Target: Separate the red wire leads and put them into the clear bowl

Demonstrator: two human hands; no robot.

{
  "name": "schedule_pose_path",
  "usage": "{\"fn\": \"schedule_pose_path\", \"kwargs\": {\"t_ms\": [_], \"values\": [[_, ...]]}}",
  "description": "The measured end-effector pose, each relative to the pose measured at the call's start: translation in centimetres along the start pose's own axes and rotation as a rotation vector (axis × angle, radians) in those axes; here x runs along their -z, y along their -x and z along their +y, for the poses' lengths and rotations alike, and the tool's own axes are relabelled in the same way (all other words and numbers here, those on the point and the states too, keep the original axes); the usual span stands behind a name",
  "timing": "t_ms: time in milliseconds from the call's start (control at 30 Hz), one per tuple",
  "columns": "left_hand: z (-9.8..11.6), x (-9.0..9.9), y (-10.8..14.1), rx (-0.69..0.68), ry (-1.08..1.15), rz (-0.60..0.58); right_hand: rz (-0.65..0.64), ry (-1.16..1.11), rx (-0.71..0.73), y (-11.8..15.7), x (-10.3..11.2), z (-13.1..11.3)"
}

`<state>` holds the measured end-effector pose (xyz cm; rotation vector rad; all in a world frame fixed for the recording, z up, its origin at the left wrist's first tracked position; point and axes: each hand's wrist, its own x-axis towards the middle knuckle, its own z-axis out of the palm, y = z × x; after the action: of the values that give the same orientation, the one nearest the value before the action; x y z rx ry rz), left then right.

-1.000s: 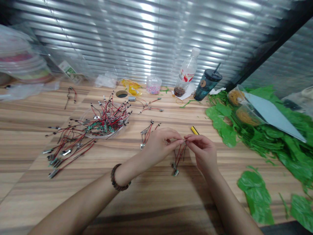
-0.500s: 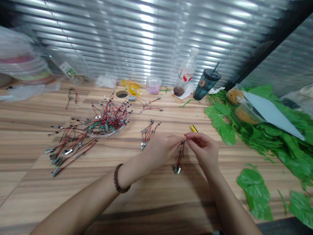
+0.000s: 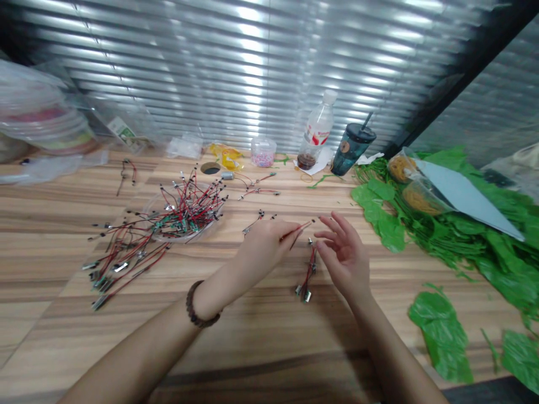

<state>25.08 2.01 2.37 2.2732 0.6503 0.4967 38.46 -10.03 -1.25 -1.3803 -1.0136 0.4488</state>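
My left hand [image 3: 266, 247], with a brown bead bracelet on its wrist, pinches a thin red and black wire piece [image 3: 301, 226] whose tips point right. My right hand [image 3: 346, 255] is open just to the right, fingers spread, palm turned left. Between and below the hands lies a small bundle of red and black wires [image 3: 310, 269] with metal-ended parts at its lower end. Behind my left hand, a few more wired parts [image 3: 260, 215] are partly hidden. A large tangled heap of such wires [image 3: 185, 210] fills a clear dish at the left and spills over its front.
A bottle [image 3: 319, 132], a dark tumbler [image 3: 352, 148], a tub of pink beads [image 3: 263, 152] and a yellow packet [image 3: 227, 157] stand along the blinds. Green plastic leaves [image 3: 438, 331] cover the right side. Plastic containers [image 3: 46, 112] are at the back left.
My hands have moved apart, and my right hand has opened. The wire piece is now clearly visible in my left hand. The yellow and black object beyond my right hand is no longer visible.
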Motion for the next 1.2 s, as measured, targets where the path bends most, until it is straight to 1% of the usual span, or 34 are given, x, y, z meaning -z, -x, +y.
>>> {"fn": "schedule_pose_path", "kwargs": {"t_ms": [100,167,200,300,367,433,500,567,600,633,700,733,800,900,1000,1067,1100,1133,1200], "values": [[0.0,2.1,-0.7,0.195,0.347,-0.038,-0.018,0.076,-0.042,0.4,-0.3,0.8],[0.0,3.9,-0.9,0.284,0.554,-0.021,-0.026,0.135,-0.052,0.6,-0.5,1.4],[0.0,4.9,-0.9,0.307,0.619,-0.004,-0.028,0.156,-0.058,0.7,-0.5,1.6],[-0.3,8.0,-0.6,0.314,0.693,0.047,-0.039,0.195,-0.056,0.7,-0.4,2.1],[-0.5,9.8,-0.3,0.304,0.697,0.108,-0.053,0.225,-0.027,0.6,-0.3,2.2],[-0.9,11.4,0.1,0.304,0.666,0.184,-0.082,0.283,0.014,0.6,-0.1,1.9],[-1.4,13.0,0.6,0.324,0.577,0.239,-0.134,0.376,0.073,0.7,0.0,1.5],[-2.2,14.4,1.1,0.372,0.434,0.275,-0.238,0.486,0.127,1.1,0.1,1.0],[-2.6,15.0,1.4,0.403,0.349,0.297,-0.315,0.538,0.130,1.3,0.1,0.8],[-3.0,15.6,1.7,0.443,0.266,0.318,-0.404,0.588,0.105,1.5,0.1,0.5],[-3.8,16.6,2.1,0.534,0.148,0.350,-0.577,0.680,0.003,2.0,-0.1,0.1],[-4.1,17.0,2.2,0.576,0.120,0.362,-0.645,0.721,-0.055,2.2,-0.2,0.0],[-4.6,17.4,2.3,0.652,0.106,0.367,-0.741,0.785,-0.146,2.4,-0.4,-0.3],[-5.2,17.4,2.2,0.723,0.067,0.320,-0.810,0.845,-0.203,2.5,-0.4,-0.5],[-5.8,17.2,2.1,0.725,-0.027,0.178,-0.823,0.917,-0.222,2.5,-0.3,-0.4],[-5.9,17.2,2.1,0.712,-0.106,0.108,-0.818,0.945,-0.240,2.5,-0.3,-0.2],[-5.8,17.3,2.2,0.702,-0.151,0.111,-0.816,0.939,-0.250,2.4,-0.2,-0.2],[-5.7,17.4,2.3,0.689,-0.204,0.154,-0.816,0.922,-0.262,2.4,-0.2,-0.2],[-5.0,17.7,2.5,0.659,-0.295,0.318,-0.811,0.876,-0.281,2.2,-0.1,-0.2]]}}
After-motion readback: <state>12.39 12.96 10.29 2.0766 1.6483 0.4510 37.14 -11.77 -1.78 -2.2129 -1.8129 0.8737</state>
